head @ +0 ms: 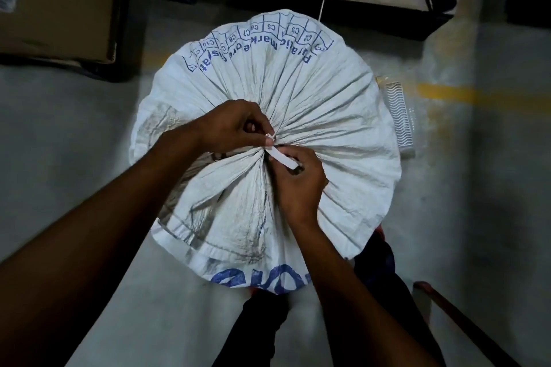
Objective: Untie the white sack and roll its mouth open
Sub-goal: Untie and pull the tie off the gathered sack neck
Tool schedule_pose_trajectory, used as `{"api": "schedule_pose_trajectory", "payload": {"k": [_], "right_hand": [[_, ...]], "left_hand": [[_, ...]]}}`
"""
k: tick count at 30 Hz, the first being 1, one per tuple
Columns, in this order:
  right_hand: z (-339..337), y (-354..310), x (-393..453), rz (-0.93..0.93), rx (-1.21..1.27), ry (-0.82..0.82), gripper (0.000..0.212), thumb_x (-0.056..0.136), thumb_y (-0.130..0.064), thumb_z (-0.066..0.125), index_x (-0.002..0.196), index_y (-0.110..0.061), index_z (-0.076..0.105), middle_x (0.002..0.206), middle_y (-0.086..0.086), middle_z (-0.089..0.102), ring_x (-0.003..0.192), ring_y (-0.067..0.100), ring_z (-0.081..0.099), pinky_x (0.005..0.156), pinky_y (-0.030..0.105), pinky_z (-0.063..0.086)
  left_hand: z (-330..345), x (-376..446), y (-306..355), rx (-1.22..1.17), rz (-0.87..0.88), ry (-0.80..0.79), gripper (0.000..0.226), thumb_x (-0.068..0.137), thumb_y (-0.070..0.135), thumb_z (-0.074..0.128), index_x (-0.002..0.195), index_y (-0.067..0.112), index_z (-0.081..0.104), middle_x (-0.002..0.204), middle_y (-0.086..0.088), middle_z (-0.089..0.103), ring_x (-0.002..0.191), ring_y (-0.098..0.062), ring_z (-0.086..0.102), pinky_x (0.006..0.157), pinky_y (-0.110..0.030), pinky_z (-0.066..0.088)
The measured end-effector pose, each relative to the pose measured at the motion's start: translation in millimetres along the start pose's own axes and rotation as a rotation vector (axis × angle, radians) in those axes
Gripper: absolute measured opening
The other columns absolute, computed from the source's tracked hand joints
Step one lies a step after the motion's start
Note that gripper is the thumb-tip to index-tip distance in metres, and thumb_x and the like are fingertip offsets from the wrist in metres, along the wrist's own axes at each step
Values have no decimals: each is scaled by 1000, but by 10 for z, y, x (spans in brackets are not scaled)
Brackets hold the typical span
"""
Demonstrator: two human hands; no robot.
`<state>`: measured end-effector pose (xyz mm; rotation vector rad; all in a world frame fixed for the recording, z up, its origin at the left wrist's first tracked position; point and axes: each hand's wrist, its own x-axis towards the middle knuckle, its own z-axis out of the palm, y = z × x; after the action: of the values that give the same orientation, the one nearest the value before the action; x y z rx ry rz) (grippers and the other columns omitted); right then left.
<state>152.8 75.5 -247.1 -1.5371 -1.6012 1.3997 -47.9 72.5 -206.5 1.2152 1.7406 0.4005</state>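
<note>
The white sack (pixel 298 92) stands upright on the concrete floor (pixel 74 128), seen from above, its mouth gathered into radiating pleats at a central knot (pixel 269 137). The left hand (pixel 229 125) pinches the knot, fingers closed on the tie. The right hand (pixel 298 185) grips the free end of the flat white tie strip (pixel 283 158) between thumb and fingers, closed on it. A ribbed white plastic object (pixel 398 116) lies just beside the sack. A cardboard box (pixel 56 3) sits well apart.
</note>
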Motion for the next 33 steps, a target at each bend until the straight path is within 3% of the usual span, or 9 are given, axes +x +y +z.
{"api": "schedule_pose_trajectory", "payload": {"k": [2, 6, 9, 13, 17, 20, 23, 30, 33], "right_hand": [[36, -24, 12, 40, 31, 16, 17, 80, -27, 88, 90, -33, 76, 93, -11, 75, 94, 15, 71, 85, 54, 56], [182, -148, 47, 203, 84, 20, 19, 72, -42, 87, 82, -31, 75, 84, -12, 77, 84, 9, 74, 87, 51, 58], [320, -200, 69, 271, 114, 17, 32, 68, -50, 82, 88, -25, 76, 84, -9, 79, 85, 11, 75, 88, 50, 59], [406, -221, 39, 200, 230, 42, 7, 80, -22, 80, 87, -23, 79, 94, 3, 77, 95, 22, 75, 94, 54, 57], [415, -253, 6, 155, 251, 16, 14, 87, -9, 78, 96, -19, 80, 104, 8, 74, 103, 20, 72, 100, 50, 55], [384, -239, 58, 168, 245, -104, 17, 89, -15, 76, 105, -13, 80, 113, 10, 75, 110, 17, 71, 105, 45, 55], [351, -228, 120, 231, 276, -193, 24, 88, -22, 73, 110, -15, 77, 119, 12, 73, 115, 20, 71, 108, 49, 53], [267, -233, 66, 235, 365, -243, 15, 91, -17, 68, 105, -12, 71, 113, 15, 72, 112, 29, 68, 109, 57, 49], [249, -336, 99, 229, 323, -179, 9, 87, -17, 70, 95, -13, 72, 103, 15, 73, 102, 29, 70, 102, 56, 52]], "left_hand": [[5, 0, -43, -32, -22, 34, 13, 85, 27, 85, 95, 21, 79, 96, -2, 75, 89, -19, 71, 79, -39, 54], [162, -202, -129, -410, -60, 218, 11, 90, 4, 76, 97, -4, 74, 84, -6, 74, 75, 3, 68, 73, -13, 51], [265, -281, -177, -608, -100, 369, 4, 91, 0, 74, 94, 0, 76, 85, -4, 77, 80, -2, 70, 80, -15, 54], [323, -261, -143, -652, -105, 494, 6, 92, 3, 74, 92, 8, 77, 81, 11, 79, 80, 2, 71, 79, -14, 53], [382, -268, -126, -687, -114, 563, 13, 93, 5, 73, 88, 16, 77, 77, 17, 78, 78, 6, 70, 76, -11, 51], [392, -283, -121, -739, -134, 601, 18, 95, 8, 71, 88, 23, 78, 80, 19, 79, 81, 6, 71, 78, -12, 52], [431, -280, -74, -765, -160, 653, 13, 95, 11, 72, 91, 21, 79, 84, 16, 81, 85, 2, 73, 80, -14, 54], [518, -291, 27, -836, -220, 718, 10, 96, 13, 70, 94, 17, 79, 90, 15, 82, 89, -2, 74, 82, -17, 56], [522, -301, 35, -825, -217, 735, 9, 96, 14, 72, 97, 11, 80, 93, 7, 82, 89, -5, 74, 83, -20, 57]]}}
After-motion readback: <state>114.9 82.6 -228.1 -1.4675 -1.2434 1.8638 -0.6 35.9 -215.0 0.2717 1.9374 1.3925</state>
